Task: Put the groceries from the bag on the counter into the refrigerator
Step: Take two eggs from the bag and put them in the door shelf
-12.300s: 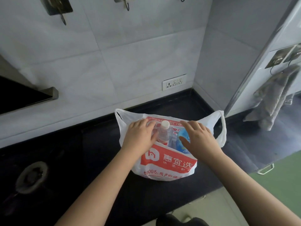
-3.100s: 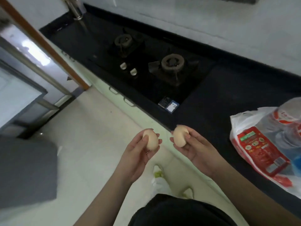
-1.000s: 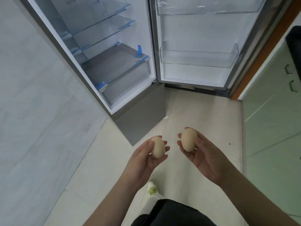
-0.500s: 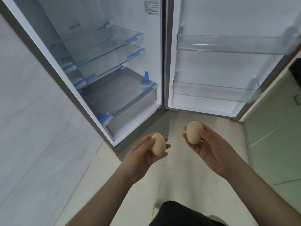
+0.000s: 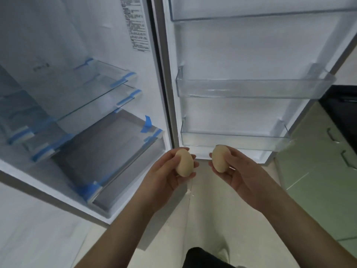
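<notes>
Both hands have come closer to the open refrigerator (image 5: pixel 123 105); left hand (image 5: pixel 166 176) grips one egg (image 5: pixel 184 162), right hand (image 5: pixel 239 175) another egg (image 5: pixel 220 158), below the lowest door bin (image 5: pixel 234 139).

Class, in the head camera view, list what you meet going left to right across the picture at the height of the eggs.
Grey drawer → left hand → its egg → second egg → right hand → green cabinet door.

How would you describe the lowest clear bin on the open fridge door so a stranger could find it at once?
Start at the open refrigerator door on the right. Three clear bins run across it; the lowest door bin sits just above the two held eggs, lower than its neighbours.
</notes>
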Demonstrator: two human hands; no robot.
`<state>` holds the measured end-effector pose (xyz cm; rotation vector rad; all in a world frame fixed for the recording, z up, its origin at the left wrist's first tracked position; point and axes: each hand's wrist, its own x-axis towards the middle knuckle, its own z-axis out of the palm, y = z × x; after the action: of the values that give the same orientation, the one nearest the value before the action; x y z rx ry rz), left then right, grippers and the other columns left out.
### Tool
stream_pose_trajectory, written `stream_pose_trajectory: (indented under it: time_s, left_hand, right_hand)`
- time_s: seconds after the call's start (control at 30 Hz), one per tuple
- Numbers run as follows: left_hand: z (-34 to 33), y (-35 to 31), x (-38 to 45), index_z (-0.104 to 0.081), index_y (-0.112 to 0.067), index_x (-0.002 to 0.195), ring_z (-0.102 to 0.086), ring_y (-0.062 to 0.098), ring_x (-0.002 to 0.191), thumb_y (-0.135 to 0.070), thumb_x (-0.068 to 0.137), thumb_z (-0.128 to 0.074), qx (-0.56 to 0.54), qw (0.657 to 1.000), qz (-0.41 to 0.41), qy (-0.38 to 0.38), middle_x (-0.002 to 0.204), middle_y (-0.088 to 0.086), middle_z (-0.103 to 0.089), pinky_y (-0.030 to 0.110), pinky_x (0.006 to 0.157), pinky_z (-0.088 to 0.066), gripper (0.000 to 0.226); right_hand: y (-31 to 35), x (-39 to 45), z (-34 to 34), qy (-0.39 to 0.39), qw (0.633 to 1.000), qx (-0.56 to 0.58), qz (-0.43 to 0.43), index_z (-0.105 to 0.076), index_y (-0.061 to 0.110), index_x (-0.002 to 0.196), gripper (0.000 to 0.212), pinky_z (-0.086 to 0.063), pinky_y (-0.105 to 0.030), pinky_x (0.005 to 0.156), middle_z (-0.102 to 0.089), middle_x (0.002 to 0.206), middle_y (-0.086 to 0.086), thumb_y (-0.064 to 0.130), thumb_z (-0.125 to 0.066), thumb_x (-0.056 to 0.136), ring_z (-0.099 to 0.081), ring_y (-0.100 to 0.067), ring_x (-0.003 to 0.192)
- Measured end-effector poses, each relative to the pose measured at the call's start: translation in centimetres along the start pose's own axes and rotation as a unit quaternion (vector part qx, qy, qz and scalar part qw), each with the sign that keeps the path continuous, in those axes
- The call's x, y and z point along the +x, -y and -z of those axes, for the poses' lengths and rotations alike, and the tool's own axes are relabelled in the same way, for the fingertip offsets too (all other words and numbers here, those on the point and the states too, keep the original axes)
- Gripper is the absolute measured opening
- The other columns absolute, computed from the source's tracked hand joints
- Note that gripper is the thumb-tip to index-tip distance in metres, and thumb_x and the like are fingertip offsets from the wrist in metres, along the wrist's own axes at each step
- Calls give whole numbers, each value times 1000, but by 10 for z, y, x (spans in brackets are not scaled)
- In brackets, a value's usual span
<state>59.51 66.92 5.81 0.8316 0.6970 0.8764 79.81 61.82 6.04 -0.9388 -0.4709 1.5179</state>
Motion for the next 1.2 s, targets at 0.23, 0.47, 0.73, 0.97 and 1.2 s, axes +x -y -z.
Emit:
stream_pose_trajectory:
  time_s: [0.23, 0.47, 0.73, 0.97, 1.2]
  left_hand:
    - [-56, -41, 75, -65, -12, 113, -68, 30, 102, -25, 88, -56, 26, 998, -48, 14, 112, 15, -69, 32, 77, -57, 30]
    - [-87, -60, 116, -62, -9, 118, -68, 31, 102, -24, 88, -53, 55, 993, -106, 9, 112, 17, -69, 32, 78, -57, 34]
    - [-94, -98, 154, -57, -8, 121, -69, 29, 102, -25, 90, -58, 130, 978, -160, 24, 111, 13, -69, 31, 80, -57, 35]
    - [-99, -125, 201, -59, -33, 116, -63, 3, 101, -33, 89, -65, 459, 841, -285, 12, 113, -14, -63, 18, 79, -54, 28]
    - [-113, -138, 256, -55, -26, 125, -55, 19, 105, -37, 89, -64, 746, 613, -240, 102, 120, -1, -57, 28, 85, -44, 38]
  right_hand:
    - [85, 50, 13, 25, 999, -21, 37, -58, 7, 122, 41, -56, -31, 83, -68, 116, -17, 18, -55, 82, -67, -30, 103]
    - [142, 79, 16, 58, 991, -69, 101, -60, 11, 119, 55, -55, -29, 80, -69, 113, -14, 30, -66, 67, -67, -31, 103]
    - [188, 107, 19, 37, 944, -195, 262, -67, 26, 112, 48, -54, -29, 87, -68, 115, -11, 44, -75, 69, -67, -28, 105]
    - [219, 133, 10, -40, 822, -438, 361, -62, 40, 106, 39, -50, -13, 80, -68, 102, 19, 39, -72, 68, -67, -2, 92]
    - [241, 172, 24, -50, 663, -702, 254, -58, 46, 105, 40, -47, -8, 73, -63, 99, 21, 34, -79, 73, -62, 2, 86]
